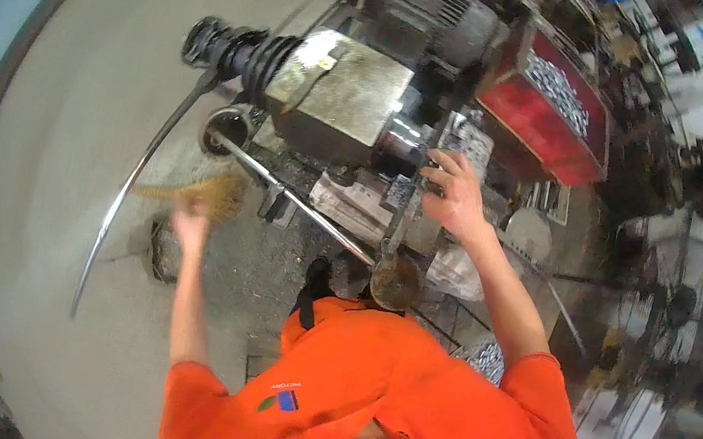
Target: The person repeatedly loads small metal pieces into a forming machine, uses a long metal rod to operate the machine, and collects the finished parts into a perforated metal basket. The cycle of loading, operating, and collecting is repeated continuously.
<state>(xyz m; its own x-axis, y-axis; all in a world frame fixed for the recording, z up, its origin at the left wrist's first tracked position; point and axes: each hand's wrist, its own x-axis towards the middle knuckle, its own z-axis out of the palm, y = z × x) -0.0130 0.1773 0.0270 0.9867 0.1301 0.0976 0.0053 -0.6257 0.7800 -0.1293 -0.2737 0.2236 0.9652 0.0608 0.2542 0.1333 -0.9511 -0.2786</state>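
Note:
My right hand (pixel 458 198) reaches in at the front of a small machine, beside its dark round spindle (pixel 401 140) and a metal slide block (pixel 467 141). Its fingers are spread apart, and their tips lie near or on the dark bar there; no held thing shows. Smeared by motion, my left hand (pixel 189 226) is to the left, in front of a yellow straw broom (pixel 222 194). Whether its fingers grip anything is hidden by the blur. A long curved lever (pixel 138 172) slants down past that hand, apart from it.
A greasy metal housing (pixel 344 94) and a finned motor (pixel 430 11) stand ahead. At the right is a red bin (pixel 532 124) of small metal parts. A bright rod (pixel 291 196) crosses low before me. A dark container (pixel 165 250) sits on the floor (pixel 82 177).

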